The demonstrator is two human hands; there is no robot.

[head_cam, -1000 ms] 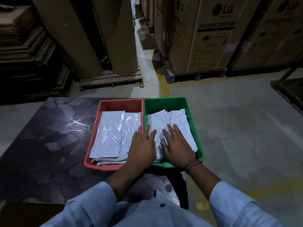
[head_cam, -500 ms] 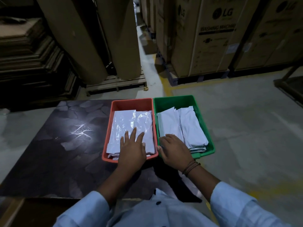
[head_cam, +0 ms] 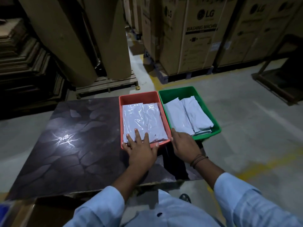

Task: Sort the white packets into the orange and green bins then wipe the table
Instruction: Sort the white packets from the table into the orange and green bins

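From the head view, the left hand point(head_cam: 141, 149) reaches forward palm down, its fingers point(head_cam: 136, 133) straight and spread. Their tips rest on the glossy white packets point(head_cam: 144, 117), and the thumb lies on the near rim of the orange bin point(head_cam: 139, 95). The right hand point(head_cam: 185, 145) sits at the near corner of the green bin point(head_cam: 178, 92); whether its fingers grip the rim cannot be told. Beyond them lie duller white packets point(head_cam: 191, 115), stacked slantwise. Both bins stand on the dark surface point(head_cam: 73, 153).
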